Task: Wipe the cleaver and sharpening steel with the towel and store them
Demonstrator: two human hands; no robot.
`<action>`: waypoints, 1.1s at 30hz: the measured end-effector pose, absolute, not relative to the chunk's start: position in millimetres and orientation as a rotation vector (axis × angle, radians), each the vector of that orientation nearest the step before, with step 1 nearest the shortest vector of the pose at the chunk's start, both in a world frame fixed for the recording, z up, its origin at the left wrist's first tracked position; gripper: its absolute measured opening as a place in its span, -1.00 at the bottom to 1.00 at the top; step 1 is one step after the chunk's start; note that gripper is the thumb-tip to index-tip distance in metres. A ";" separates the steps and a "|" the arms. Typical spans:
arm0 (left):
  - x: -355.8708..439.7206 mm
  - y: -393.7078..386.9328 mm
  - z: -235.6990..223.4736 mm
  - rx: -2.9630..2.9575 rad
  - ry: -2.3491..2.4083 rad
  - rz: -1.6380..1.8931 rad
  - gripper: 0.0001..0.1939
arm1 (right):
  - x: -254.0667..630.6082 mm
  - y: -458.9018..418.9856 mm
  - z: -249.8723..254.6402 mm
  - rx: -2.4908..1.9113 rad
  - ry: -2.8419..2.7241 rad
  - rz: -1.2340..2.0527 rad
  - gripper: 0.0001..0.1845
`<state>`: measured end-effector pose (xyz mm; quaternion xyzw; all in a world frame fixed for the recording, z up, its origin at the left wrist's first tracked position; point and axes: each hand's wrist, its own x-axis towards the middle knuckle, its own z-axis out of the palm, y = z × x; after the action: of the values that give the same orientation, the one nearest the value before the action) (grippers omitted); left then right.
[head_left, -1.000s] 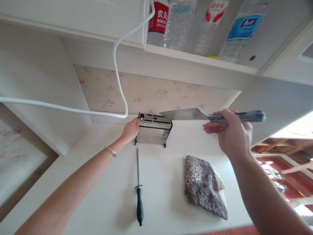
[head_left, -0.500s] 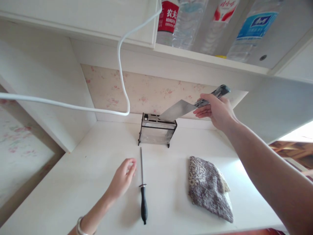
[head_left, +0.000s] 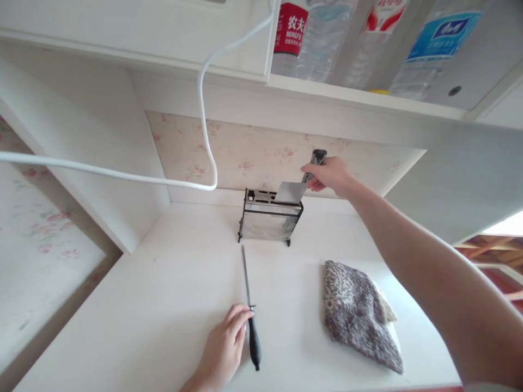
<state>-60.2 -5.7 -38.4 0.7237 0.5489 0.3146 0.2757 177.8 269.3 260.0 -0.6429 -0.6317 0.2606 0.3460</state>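
Head view: your right hand wrapped handle of cleaver, grip pinching it, blade partly down in slot of knife block at back of desk. Your left hand lay beside sharpening steel, fingers touching black handle, loosely curled, not gripping. Risk: block unsteadied, could have tipped or slid if blade jammed in slot. Risk: eyes split between both hands, edge could have missed slot. Patterned cloth lay well apart.
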 end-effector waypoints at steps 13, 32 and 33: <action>-57.6 -5.7 -50.6 2.483 1.475 0.763 -0.45 | 157.6 274.0 171.6 -1.725 -1.788 0.672 -0.72; -76.3 54.3 52.4 2.845 1.101 0.615 -0.61 | 280.8 95.1 -24.7 -1.568 -1.082 0.901 -0.51; -80.6 65.2 70.1 2.770 1.155 0.722 -0.63 | 285.1 88.3 -31.6 -1.539 -1.041 0.894 -0.51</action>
<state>-80.6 65.2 70.1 0.8970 0.3741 0.2339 0.0272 285.1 88.3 -31.6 -0.6403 -0.4329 0.3718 0.5141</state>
